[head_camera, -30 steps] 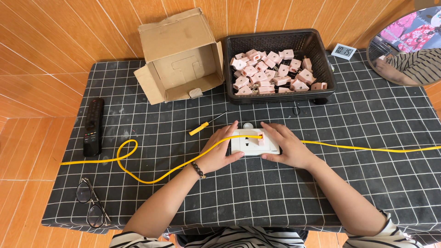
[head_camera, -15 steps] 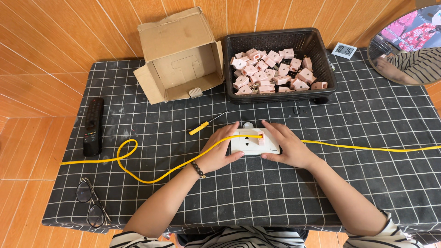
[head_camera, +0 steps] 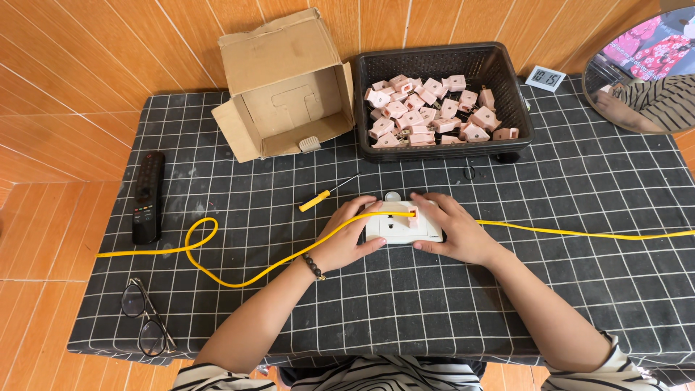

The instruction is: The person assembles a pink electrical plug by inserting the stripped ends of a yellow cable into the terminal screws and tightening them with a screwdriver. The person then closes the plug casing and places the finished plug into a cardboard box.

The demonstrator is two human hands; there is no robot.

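A white socket block [head_camera: 400, 229] lies on the black checked cloth [head_camera: 289, 318] in the middle of the table. My left hand [head_camera: 348, 237] grips its left side and my right hand [head_camera: 452, 229] holds its right side. A pink plug [head_camera: 413, 214] sits in the top of the block, with a yellow cable [head_camera: 239, 279] running from it leftward across my left hand into a loop. Another stretch of yellow cable [head_camera: 594, 233] leads off to the right edge.
A black basket [head_camera: 515, 108] of several pink plugs stands behind the block. An open cardboard box [head_camera: 289, 87] lies at back left, a yellow-handled screwdriver [head_camera: 318, 200] in front of it. A black remote [head_camera: 148, 195] and glasses [head_camera: 148, 322] lie at left. A round mirror [head_camera: 644, 69] is at far right.
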